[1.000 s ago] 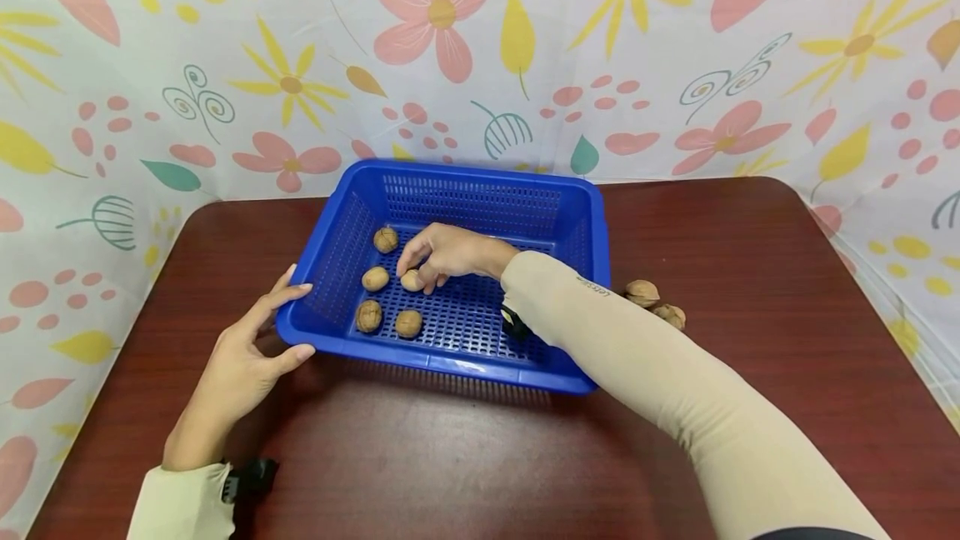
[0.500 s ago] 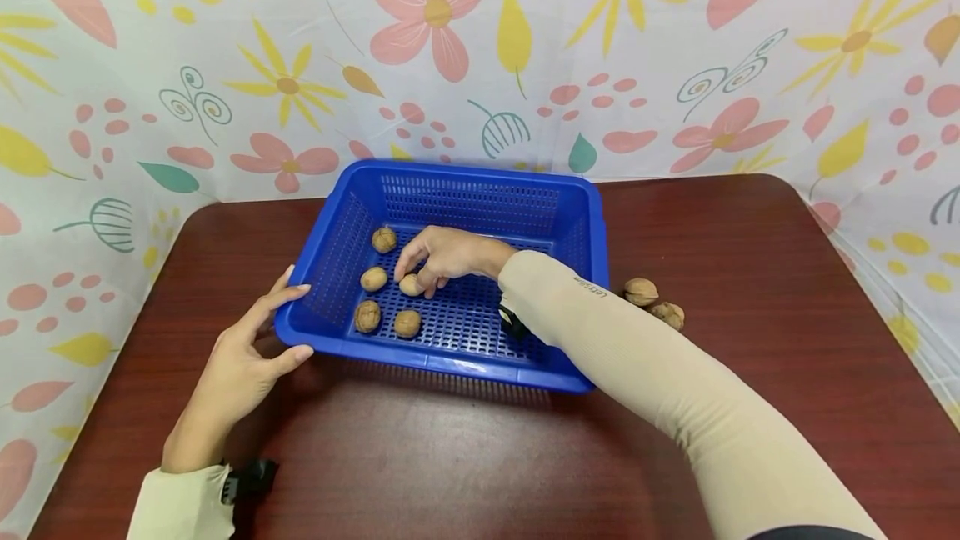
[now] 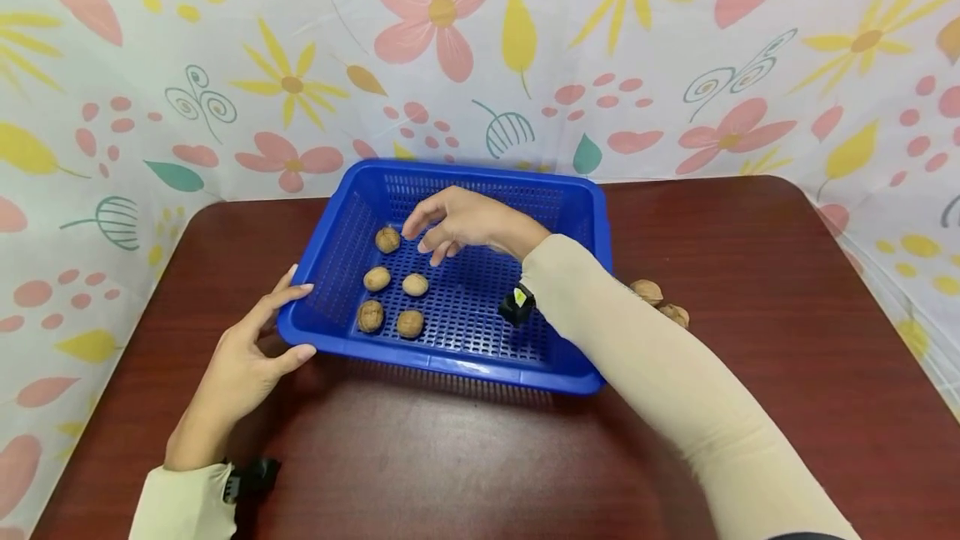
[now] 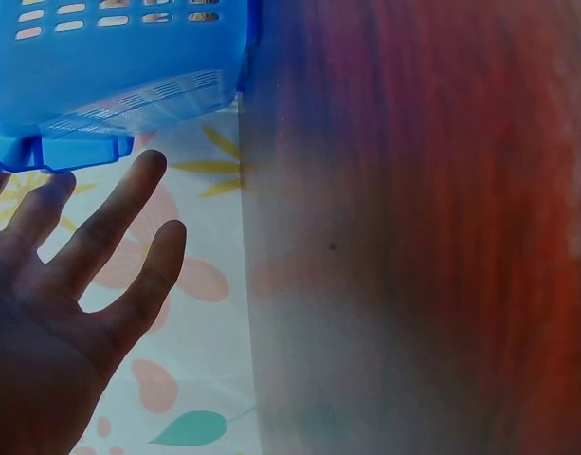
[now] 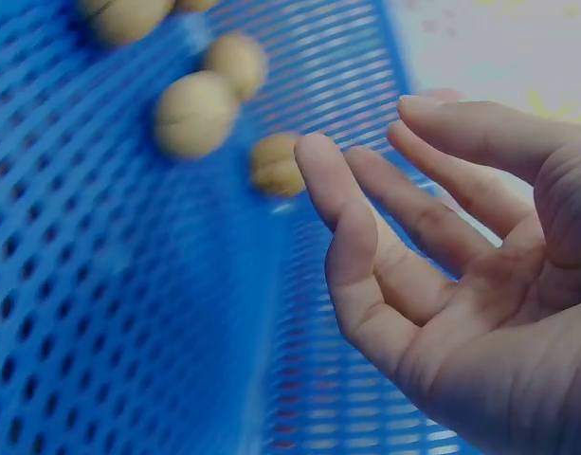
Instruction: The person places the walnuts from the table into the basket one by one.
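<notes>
A blue plastic basket [image 3: 450, 365] with slotted walls stands on the table. Inside, toward its left end, several walnuts lie apart from each other, among them a pale walnut [image 3: 415, 284] and a darker walnut [image 3: 387, 240]. My right hand [image 3: 468, 219] hovers over the basket floor with loosely bent fingers and nothing between them; in the right wrist view a walnut [image 5: 276, 165] shows just past a fingertip. At the basket's front left corner my left hand [image 3: 240, 357] holds the rim between thumb and fingers; its other fingers [image 4: 153, 275] extend below the rim in the left wrist view.
More walnuts [image 3: 647, 291] lie on the dark red-brown table [image 3: 720, 248] right of the basket, partly hidden by the right sleeve [image 3: 637, 357]. A white cloth [image 3: 637, 23] with printed flowers hangs behind the table, close to the basket's back wall.
My right hand has let go of the pale walnut, which stays on the basket floor, and has risen up and back to the right. The left hand stays at the corner.
</notes>
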The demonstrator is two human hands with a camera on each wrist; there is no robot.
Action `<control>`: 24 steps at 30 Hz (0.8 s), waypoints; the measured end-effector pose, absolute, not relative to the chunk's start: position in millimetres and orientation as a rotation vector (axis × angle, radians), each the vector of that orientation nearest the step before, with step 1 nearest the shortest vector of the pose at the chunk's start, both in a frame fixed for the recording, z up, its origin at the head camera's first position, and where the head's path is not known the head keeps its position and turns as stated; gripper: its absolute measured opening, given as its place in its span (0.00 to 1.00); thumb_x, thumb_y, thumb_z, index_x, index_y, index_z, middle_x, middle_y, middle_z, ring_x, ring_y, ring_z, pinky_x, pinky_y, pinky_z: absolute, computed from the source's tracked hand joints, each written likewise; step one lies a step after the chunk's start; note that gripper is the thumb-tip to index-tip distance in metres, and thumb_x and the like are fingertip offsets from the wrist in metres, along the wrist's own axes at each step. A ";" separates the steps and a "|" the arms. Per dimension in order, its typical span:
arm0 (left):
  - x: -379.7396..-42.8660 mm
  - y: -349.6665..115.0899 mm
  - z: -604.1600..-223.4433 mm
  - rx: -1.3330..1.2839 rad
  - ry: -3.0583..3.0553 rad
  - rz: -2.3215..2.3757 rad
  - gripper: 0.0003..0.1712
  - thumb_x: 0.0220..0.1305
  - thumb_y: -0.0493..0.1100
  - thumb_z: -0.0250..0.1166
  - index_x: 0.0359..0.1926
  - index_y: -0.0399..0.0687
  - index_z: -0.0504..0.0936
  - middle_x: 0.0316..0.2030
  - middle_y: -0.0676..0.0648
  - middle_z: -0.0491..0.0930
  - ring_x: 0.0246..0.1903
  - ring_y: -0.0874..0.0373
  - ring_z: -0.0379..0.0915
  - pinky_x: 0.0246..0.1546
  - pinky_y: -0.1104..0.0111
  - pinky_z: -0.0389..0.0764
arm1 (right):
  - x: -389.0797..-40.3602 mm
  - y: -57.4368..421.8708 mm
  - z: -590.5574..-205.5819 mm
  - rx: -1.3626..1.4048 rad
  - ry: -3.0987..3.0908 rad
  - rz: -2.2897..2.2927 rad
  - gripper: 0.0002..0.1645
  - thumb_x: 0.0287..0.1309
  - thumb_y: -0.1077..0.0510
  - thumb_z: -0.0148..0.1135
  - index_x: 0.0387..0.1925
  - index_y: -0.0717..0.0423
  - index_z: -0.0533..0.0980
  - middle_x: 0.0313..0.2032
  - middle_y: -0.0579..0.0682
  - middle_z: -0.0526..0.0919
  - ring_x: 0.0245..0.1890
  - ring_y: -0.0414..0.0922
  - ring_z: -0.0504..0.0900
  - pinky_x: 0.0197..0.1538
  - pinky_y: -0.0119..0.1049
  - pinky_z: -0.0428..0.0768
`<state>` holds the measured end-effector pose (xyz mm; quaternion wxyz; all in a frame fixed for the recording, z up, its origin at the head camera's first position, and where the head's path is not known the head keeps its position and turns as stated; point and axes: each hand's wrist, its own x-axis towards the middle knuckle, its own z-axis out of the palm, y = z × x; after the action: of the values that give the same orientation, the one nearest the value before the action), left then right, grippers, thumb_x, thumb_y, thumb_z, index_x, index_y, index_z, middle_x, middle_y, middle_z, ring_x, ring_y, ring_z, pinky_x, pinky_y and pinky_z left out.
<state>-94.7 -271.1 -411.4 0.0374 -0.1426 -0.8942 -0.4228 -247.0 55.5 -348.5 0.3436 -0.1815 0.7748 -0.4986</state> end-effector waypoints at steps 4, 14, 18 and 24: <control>-93.4 -271.5 -411.7 -0.434 -2.748 -1.288 0.41 0.62 0.35 0.76 0.74 0.55 0.73 0.82 0.48 0.58 0.55 0.83 0.69 0.51 0.89 0.73 | -240.4 62.6 -330.8 -0.550 2.017 -1.358 0.19 0.70 0.61 0.65 0.60 0.51 0.82 0.61 0.50 0.85 0.46 0.50 0.90 0.58 0.52 0.83; -95.7 -270.6 -412.2 -0.440 -2.739 -1.276 0.40 0.61 0.34 0.76 0.73 0.54 0.74 0.81 0.50 0.59 0.55 0.82 0.69 0.51 0.88 0.73 | -213.1 109.8 -289.5 -0.658 2.157 -1.442 0.18 0.68 0.59 0.66 0.57 0.54 0.84 0.57 0.51 0.87 0.43 0.51 0.90 0.48 0.42 0.84; -96.9 -270.5 -412.2 -0.449 -2.732 -1.277 0.40 0.60 0.34 0.77 0.72 0.53 0.75 0.81 0.49 0.59 0.55 0.81 0.70 0.51 0.88 0.74 | -194.7 145.8 -282.8 -0.637 2.282 -1.450 0.17 0.66 0.61 0.68 0.55 0.56 0.85 0.53 0.50 0.88 0.40 0.52 0.91 0.43 0.39 0.84; -98.4 -270.7 -408.1 -0.461 -2.742 -1.232 0.40 0.59 0.35 0.78 0.71 0.53 0.76 0.81 0.47 0.61 0.55 0.81 0.69 0.51 0.88 0.72 | -161.1 205.5 -298.9 -0.461 2.393 -1.493 0.16 0.69 0.61 0.67 0.56 0.58 0.84 0.38 0.51 0.92 0.37 0.51 0.91 0.42 0.38 0.86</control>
<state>-98.4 -270.7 -408.1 0.0503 -0.1515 -0.9005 -0.4045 -161.1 205.5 -298.9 0.1415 -0.1597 0.8288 -0.5173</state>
